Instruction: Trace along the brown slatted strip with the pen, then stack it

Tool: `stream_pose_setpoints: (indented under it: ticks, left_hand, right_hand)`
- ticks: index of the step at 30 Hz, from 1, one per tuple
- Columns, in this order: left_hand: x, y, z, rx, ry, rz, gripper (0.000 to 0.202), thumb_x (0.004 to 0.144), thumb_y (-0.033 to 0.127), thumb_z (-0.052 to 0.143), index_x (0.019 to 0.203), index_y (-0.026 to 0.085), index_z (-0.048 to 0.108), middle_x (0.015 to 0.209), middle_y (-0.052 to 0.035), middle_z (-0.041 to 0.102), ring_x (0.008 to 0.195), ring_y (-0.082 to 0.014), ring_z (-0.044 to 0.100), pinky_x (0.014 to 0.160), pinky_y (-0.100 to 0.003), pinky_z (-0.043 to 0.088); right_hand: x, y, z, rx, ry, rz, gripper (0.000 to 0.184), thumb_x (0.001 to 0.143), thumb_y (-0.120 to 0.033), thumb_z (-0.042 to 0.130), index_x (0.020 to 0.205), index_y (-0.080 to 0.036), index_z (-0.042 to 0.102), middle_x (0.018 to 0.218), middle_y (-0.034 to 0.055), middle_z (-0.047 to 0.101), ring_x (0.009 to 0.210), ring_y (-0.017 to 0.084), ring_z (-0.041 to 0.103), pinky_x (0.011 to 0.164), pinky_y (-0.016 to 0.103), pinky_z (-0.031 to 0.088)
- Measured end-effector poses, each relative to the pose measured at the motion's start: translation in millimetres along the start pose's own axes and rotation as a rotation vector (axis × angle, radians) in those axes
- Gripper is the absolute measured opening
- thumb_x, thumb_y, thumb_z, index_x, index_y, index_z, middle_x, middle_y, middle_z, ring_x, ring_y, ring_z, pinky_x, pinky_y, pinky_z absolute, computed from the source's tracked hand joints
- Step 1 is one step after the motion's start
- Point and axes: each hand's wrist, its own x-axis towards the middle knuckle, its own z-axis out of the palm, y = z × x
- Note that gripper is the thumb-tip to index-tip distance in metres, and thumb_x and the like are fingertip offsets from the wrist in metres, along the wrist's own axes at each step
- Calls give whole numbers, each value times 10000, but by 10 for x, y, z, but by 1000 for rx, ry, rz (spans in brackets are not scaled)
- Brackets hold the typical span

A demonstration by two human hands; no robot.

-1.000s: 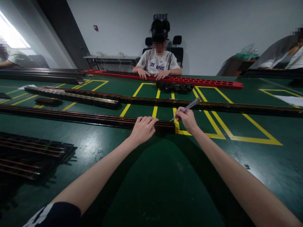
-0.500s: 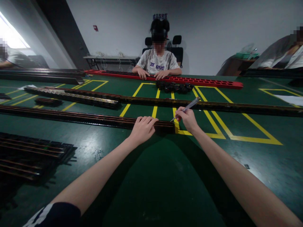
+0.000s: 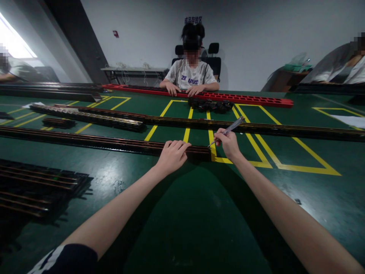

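Observation:
A long black rail (image 3: 137, 147) with copper-coloured strips along its top lies across the green table and ends near the middle. My left hand (image 3: 172, 156) grips it close to this right end, fingers curled over the far side. Pinched in my right hand (image 3: 228, 143) is a screwdriver (image 3: 234, 125) with a clear handle, tilted up to the right. Its thin tip touches or hovers just over the rail's end; I cannot tell which.
Behind runs another long dark rail (image 3: 265, 128), with a bundle of strips (image 3: 88, 115) at its left. More black rails (image 3: 37, 179) lie at front left. A co-worker (image 3: 191, 74) sits opposite at a red rack (image 3: 251, 99), near small black parts (image 3: 211, 105).
My right hand and the screwdriver have shifted slightly to the right, the tip now nearer the rail's end. My left hand and the rail stay in place.

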Motion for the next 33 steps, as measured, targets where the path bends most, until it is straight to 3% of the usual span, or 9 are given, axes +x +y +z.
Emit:
stream_pose_setpoints:
  ticks: [10,17,28,33]
  left_hand:
    - [-4,-6,2,-8,-10,-11,346,881,202,398,1185,171,560,1152,-76,633,1065,-213,558,933,-389,377]
    - [-8,10,-19,27,8,-135,355,868,307,436,1158,165,583,1154,-87,630,1087,-241,542,943,-426,364]
    - [-19,-4,19,15,28,-174,356,879,378,435,1106,166,610,1095,-81,651,1031,-239,560,943,-443,368]
    - [-13,-2,29,14,42,-178,351,877,381,445,1106,176,614,1072,-84,655,995,-242,566,926,-443,377]
  right_hand:
    - [-10,11,3,13,14,-2,208,724,-199,552,525,-177,496,470,-38,469,407,71,411,419,209,306]
    - [-77,36,60,30,143,-31,244,765,-206,526,527,-186,478,474,-39,448,407,79,402,402,213,298]
    - [-37,179,-13,110,277,166,276,742,-293,534,512,-203,409,450,-39,414,384,79,364,383,221,306]
    - [-84,160,1,49,279,58,293,794,-394,538,596,-211,425,500,-57,407,406,80,381,394,215,321]
